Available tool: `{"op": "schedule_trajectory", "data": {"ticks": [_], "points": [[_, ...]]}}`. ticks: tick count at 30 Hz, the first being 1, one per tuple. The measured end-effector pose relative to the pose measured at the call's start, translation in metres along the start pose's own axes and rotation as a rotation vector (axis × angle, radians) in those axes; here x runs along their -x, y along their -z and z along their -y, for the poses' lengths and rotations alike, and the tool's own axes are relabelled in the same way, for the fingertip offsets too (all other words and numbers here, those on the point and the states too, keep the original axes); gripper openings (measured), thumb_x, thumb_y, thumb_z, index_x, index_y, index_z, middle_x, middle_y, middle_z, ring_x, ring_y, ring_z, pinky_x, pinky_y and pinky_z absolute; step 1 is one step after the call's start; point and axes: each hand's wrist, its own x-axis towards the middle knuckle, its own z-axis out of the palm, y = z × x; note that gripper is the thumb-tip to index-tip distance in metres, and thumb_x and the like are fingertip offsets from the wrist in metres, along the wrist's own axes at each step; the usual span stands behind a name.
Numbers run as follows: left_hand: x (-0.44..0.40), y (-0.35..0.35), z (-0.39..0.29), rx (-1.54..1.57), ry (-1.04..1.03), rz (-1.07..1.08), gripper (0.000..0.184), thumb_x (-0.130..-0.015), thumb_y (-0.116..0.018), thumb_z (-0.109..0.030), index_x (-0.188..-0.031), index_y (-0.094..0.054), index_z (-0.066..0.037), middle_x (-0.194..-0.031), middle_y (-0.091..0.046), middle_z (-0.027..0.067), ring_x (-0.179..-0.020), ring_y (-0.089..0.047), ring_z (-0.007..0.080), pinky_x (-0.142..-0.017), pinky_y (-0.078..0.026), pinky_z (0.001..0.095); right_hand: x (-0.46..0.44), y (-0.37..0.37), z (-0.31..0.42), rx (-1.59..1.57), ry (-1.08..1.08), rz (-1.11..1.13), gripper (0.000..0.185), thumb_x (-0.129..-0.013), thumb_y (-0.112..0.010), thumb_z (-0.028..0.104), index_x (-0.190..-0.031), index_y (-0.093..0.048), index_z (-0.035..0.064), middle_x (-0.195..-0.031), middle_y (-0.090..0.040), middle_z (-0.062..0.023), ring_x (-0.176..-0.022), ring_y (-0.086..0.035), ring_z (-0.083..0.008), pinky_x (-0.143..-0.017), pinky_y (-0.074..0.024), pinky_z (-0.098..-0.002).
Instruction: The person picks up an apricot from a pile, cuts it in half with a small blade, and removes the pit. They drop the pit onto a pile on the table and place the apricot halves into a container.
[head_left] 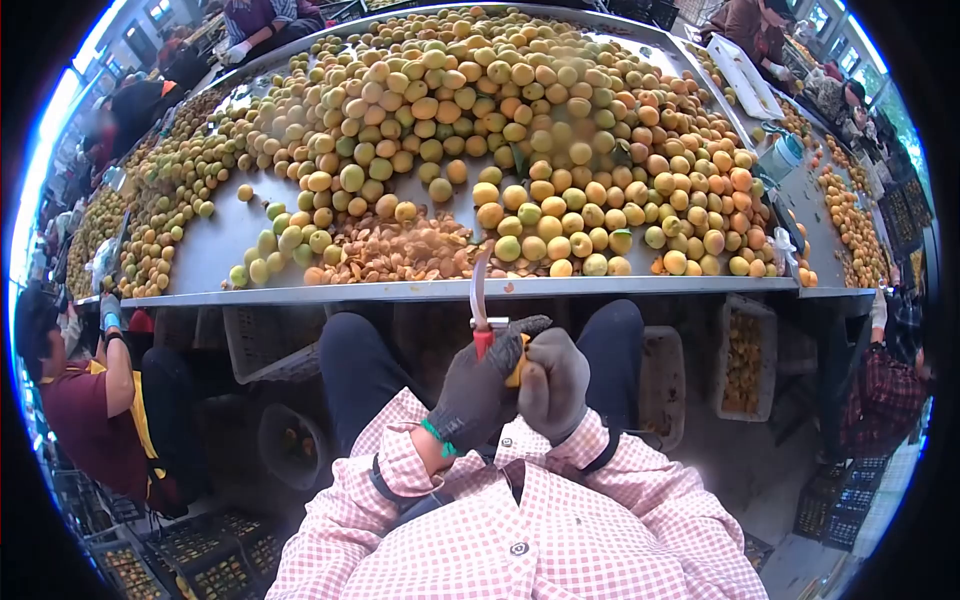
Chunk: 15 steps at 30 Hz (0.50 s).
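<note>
Both of my hands, in dark gloves, meet above my lap just in front of the table edge. My left hand (468, 395) is closed around the red handle of a curved knife (479, 290), whose blade points up toward the table. A piece of orange-yellow fruit (518, 362) shows between the two hands, mostly hidden by fingers. My right hand (555, 385) is closed against it, pressed close to the left. Beyond the blade, many yellow-green and orange fruits (440, 90) are heaped on the metal table (400, 291), with a pile of brownish-orange pieces (405, 248) near its edge.
Under the table are a crate of pieces (743, 365), a pale crate (662, 385), another crate (265, 345) and a round bin (291, 440). A person in a maroon top (100, 420) sits at left, another in plaid (885, 400) at right. Others work behind.
</note>
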Motion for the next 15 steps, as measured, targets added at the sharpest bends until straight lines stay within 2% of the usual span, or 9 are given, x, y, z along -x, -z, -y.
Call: {"op": "schedule_trajectory", "data": {"ticks": [3,5,6,7,9,11,12,13,15], "points": [[-0.011,0.012,-0.003,0.501,0.148,0.208,0.042,-0.098,-0.046,-0.037,-0.122,-0.053,-0.004,-0.112,-0.060,0.0057,-0.097,-0.059,0.0152,-0.081,-0.048,0.0296,-0.008,0.006,-0.006,-0.634,-0.762,0.007,0.011,-0.093,-0.048,0.014,-0.086,-0.053,0.0067,-0.072,-0.054,-0.0063,-0.061,-0.054,-0.0222,-0.056,-0.0452,-0.0311],[-0.015,0.016,-0.008,0.804,0.177,0.561,0.046,-0.098,-0.041,-0.041,-0.124,-0.051,-0.004,-0.110,-0.059,0.0076,-0.104,-0.056,0.0154,-0.091,-0.044,0.0351,-0.011,0.012,-0.011,-0.614,-0.846,0.064,0.024,-0.100,-0.040,0.021,-0.087,-0.054,0.0072,-0.073,-0.056,-0.0021,-0.063,-0.054,-0.0127,-0.056,-0.0439,-0.0240],[-0.015,0.016,-0.012,0.802,0.181,0.563,0.046,-0.098,-0.041,-0.041,-0.124,-0.051,-0.004,-0.110,-0.059,0.0076,-0.104,-0.056,0.0154,-0.091,-0.044,0.0351,-0.012,0.013,-0.008,-0.874,-1.038,-0.003,0.035,-0.101,-0.034,0.030,-0.084,-0.054,0.0067,-0.070,-0.054,-0.0046,-0.055,-0.047,-0.0118,-0.049,-0.0376,-0.0235],[-0.011,0.013,-0.018,0.753,0.264,0.369,0.049,-0.094,-0.040,-0.051,-0.115,-0.053,-0.008,-0.089,-0.051,0.0036,-0.080,-0.046,0.0129,-0.072,-0.036,0.0312,-0.015,0.013,-0.004,-1.138,-1.226,-0.074,0.046,-0.101,-0.028,0.040,-0.082,-0.053,0.0063,-0.067,-0.053,-0.0070,-0.046,-0.040,-0.0110,-0.041,-0.0312,-0.0230],[-0.005,0.010,-0.030,0.637,0.412,-0.022,0.059,-0.086,-0.039,-0.071,-0.098,-0.056,-0.015,-0.048,-0.034,-0.0043,-0.033,-0.025,0.0081,-0.032,-0.019,0.0235,0.006,0.014,-0.027,-1.199,-1.211,-0.014,0.039,-0.102,-0.032,0.036,-0.091,-0.055,0.0056,-0.078,-0.057,-0.0081,-0.053,-0.047,-0.0123,-0.046,-0.0383,-0.0237],[-0.005,0.020,-0.029,0.335,0.254,0.039,0.057,-0.085,-0.041,-0.071,-0.087,-0.053,-0.015,-0.049,-0.035,-0.0046,-0.033,-0.026,0.0082,-0.033,-0.020,0.0233,0.015,0.008,-0.042,-0.624,-0.959,0.195,0.030,-0.101,-0.037,0.028,-0.108,-0.054,0.0045,-0.099,-0.059,-0.0090,-0.078,-0.058,-0.0151,-0.067,-0.0492,-0.0253],[-0.005,0.025,-0.028,0.267,0.229,0.037,0.059,-0.085,-0.041,-0.070,-0.092,-0.054,-0.014,-0.049,-0.034,-0.0048,-0.034,-0.025,0.0078,-0.033,-0.019,0.0231,0.018,0.012,-0.046,-0.284,-0.866,0.274,0.036,-0.098,-0.045,0.017,-0.131,-0.042,0.0037,-0.121,-0.052,-0.0088,-0.108,-0.054,-0.0166,-0.092,-0.0444,-0.0287],[-0.005,0.027,-0.029,0.201,0.201,0.035,0.060,-0.086,-0.041,-0.070,-0.098,-0.055,-0.012,-0.049,-0.034,-0.0049,-0.034,-0.023,0.0074,-0.033,-0.018,0.0229,0.013,0.010,-0.039,-0.287,-0.863,0.274,0.036,-0.098,-0.045,0.017,-0.131,-0.042,0.0037,-0.121,-0.052,-0.0088,-0.108,-0.054,-0.0166,-0.092,-0.0444,-0.0287],[-0.004,0.035,-0.026,0.211,0.210,0.105,0.059,-0.090,-0.041,-0.064,-0.111,-0.055,-0.010,-0.062,-0.047,0.0000,-0.044,-0.042,0.0114,-0.041,-0.035,0.0246,0.001,0.004,-0.013,-0.441,-0.696,0.197,0.050,-0.092,-0.058,0.021,-0.134,-0.040,0.0006,-0.132,-0.046,-0.0124,-0.120,-0.047,-0.0216,-0.102,-0.0357,-0.0307]]}}
